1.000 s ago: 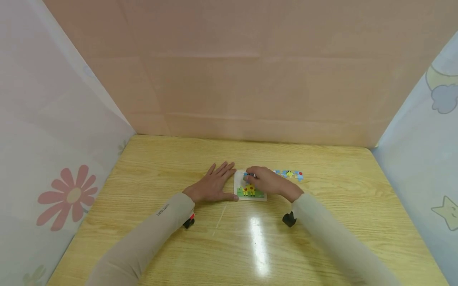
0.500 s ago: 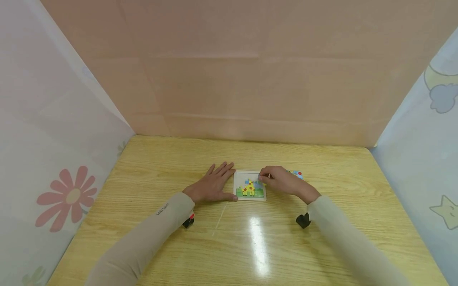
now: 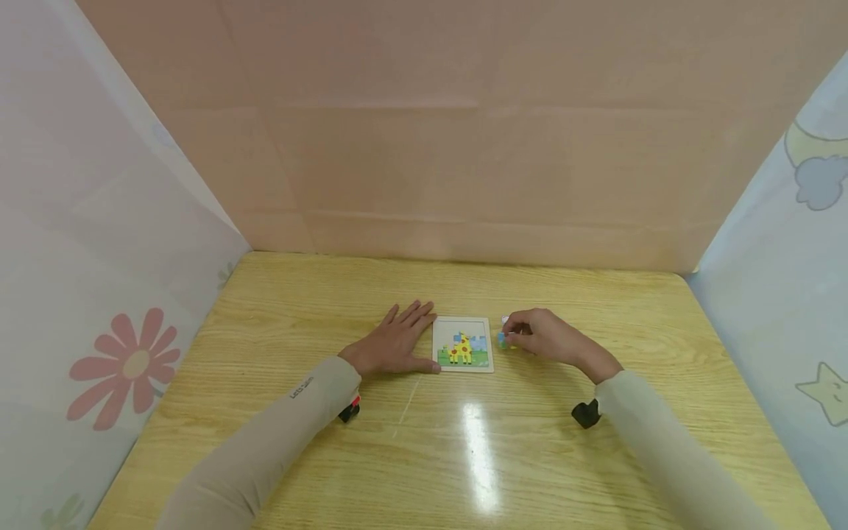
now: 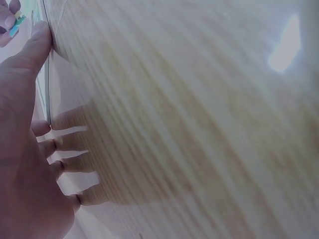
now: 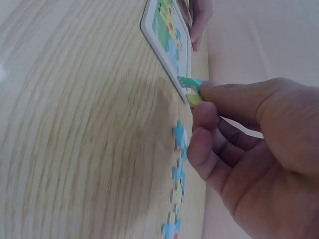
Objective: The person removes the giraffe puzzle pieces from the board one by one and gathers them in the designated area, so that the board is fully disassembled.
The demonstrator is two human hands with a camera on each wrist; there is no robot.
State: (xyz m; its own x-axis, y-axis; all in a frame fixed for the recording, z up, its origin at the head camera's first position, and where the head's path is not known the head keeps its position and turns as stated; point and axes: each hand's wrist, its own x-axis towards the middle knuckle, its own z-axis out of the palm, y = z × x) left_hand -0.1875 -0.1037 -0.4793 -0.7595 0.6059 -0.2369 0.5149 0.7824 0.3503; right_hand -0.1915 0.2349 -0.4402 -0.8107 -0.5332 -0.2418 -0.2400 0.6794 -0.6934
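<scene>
Wooden and pale, the table [image 3: 596, 456] carried a small giraffe puzzle board [image 3: 463, 345], which the left hand [image 3: 396, 344] steadied with flat, spread fingers against its left edge. Just right of the board, the right hand [image 3: 547, 336] pinched a blue-green puzzle piece [image 5: 191, 90] between thumb and fingertips, held near the board's corner, seemingly for fitting. More loose pieces [image 5: 176, 185] lay in a row under that hand.

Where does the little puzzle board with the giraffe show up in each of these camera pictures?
Head: giraffe puzzle board lies mid-table between both hands.
Left wrist: only its edge, top left, by the thumb.
Right wrist: top centre, seen edge-on.
Shared landmark: the left hand resting beside it.
</scene>
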